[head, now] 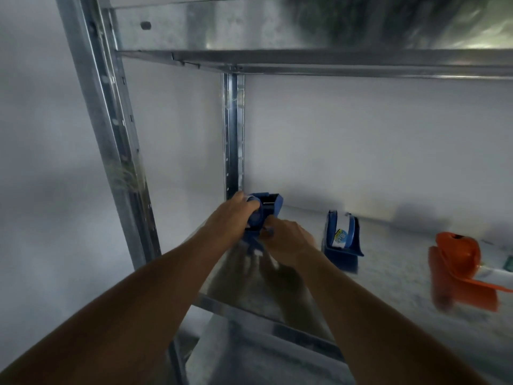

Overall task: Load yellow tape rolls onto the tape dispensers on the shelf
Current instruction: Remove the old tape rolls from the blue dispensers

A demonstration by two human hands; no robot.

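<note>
My left hand (236,209) grips the blue dispenser (263,211) at the shelf's (388,273) back-left corner; my right hand (286,234) pinches its near end. No yellow roll visible.

Two bare forearms enter from 7 and 5 o'clock; no sleeves, watch or rings seen; left hand (231,211) and right hand (287,240) ungloved; fingers mostly hidden, edges motion-blurred; nothing else of the person shows.

Three tape dispensers sit on the shelf (388,287): one (266,209) at the left rear corner, another (342,237) right of it, the third (458,268) farthest right.
</note>
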